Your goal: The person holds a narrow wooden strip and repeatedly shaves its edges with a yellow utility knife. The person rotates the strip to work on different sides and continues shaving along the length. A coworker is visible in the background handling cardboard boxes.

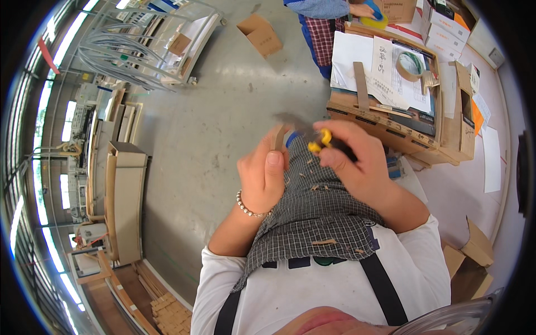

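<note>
My left hand [261, 174] is closed on a small brown strip of wood [277, 138], its thumb pressed on the piece and the end sticking up. In my right hand [362, 162] is a yellow-and-black utility knife [319, 142]. Its grey blade end is smeared by motion and points toward the strip; whether they touch I cannot tell. Below both hands, a dark checked apron [329, 206] covers my lap, with several pale shavings [324, 242] lying on it.
To the right, a wooden-sided workbench [385, 131] carries papers, a tape roll [410, 65] and a brown strip [361, 86]. Another person's hand [362, 11] is at its far end. A cardboard box [260, 35] sits on the floor ahead; a wheeled rack [192, 47] stands far left.
</note>
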`<action>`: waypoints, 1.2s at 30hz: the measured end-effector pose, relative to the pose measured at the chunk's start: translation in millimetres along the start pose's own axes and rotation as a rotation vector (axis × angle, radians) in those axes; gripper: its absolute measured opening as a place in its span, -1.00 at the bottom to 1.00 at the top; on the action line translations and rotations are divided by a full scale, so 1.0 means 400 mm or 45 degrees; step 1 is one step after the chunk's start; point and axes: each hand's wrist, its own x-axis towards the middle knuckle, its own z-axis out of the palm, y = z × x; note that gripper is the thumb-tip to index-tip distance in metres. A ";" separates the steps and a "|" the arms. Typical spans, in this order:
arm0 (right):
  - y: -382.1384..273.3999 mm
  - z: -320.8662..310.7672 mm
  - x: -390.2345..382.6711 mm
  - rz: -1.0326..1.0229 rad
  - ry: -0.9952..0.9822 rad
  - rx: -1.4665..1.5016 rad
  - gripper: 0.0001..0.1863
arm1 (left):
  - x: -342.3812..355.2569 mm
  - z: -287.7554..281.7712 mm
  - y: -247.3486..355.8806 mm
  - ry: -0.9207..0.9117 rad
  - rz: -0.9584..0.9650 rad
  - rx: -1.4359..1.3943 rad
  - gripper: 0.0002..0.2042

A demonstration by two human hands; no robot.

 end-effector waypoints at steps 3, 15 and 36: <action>0.014 0.008 0.010 -0.016 -0.026 -0.037 -0.65 | 0.000 0.005 -0.005 -0.003 -0.045 0.022 -0.31; 0.056 -0.029 0.032 -0.083 0.036 -0.104 -0.68 | 0.026 -0.002 0.009 -0.429 -0.698 -1.126 -0.37; 0.220 -0.285 -0.073 0.400 0.818 0.559 -0.50 | 0.111 0.167 -0.072 -1.085 -0.698 -0.381 -0.71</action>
